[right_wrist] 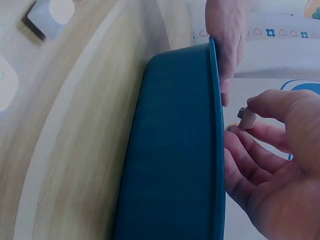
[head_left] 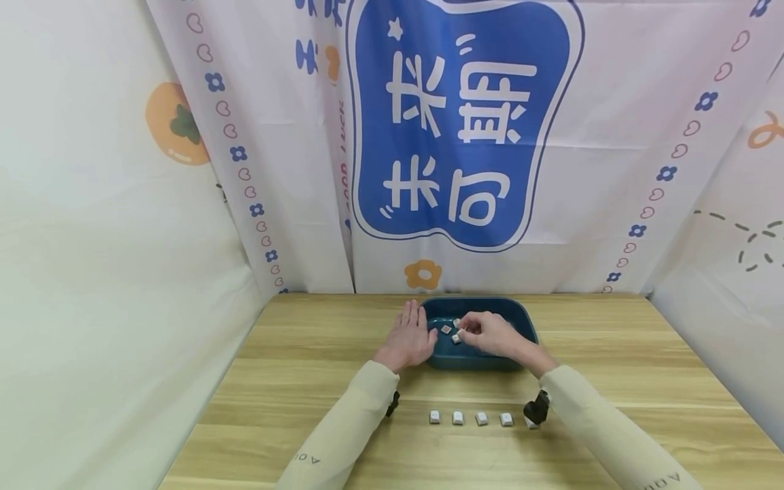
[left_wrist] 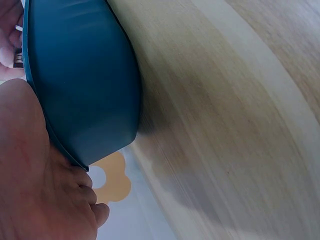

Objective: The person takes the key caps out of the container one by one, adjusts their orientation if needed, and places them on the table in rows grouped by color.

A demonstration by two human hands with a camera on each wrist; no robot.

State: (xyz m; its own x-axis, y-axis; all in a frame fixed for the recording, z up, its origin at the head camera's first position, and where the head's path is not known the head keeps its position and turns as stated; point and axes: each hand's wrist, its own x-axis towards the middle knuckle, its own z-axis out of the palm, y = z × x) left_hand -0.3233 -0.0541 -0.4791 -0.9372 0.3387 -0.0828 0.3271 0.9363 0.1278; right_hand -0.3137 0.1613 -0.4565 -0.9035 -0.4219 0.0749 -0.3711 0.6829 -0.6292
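A dark teal plastic tray (head_left: 474, 363) stands toward the back of the table. My left hand (head_left: 412, 337) rests against its left rim, fingers straight and pointing away from me, thumb over the edge. Above the tray, my right hand (head_left: 495, 335) pinches a small white keycap (right_wrist: 247, 118) between thumb and fingers. Inside the tray lie a few loose keycaps (head_left: 446, 329), some partly hidden by the right hand. Nearer to me, several white keycaps (head_left: 458, 418) stand in a spaced row across the table; the rightmost is partly covered by the right wrist camera.
The wood-grain table (head_left: 294, 408) extends to both sides of the tray. A printed cloth (head_left: 306, 170) hangs behind the table's back edge, with pale cloth at the left and right. A black wrist camera (head_left: 537, 407) sits over the right end of the keycap row.
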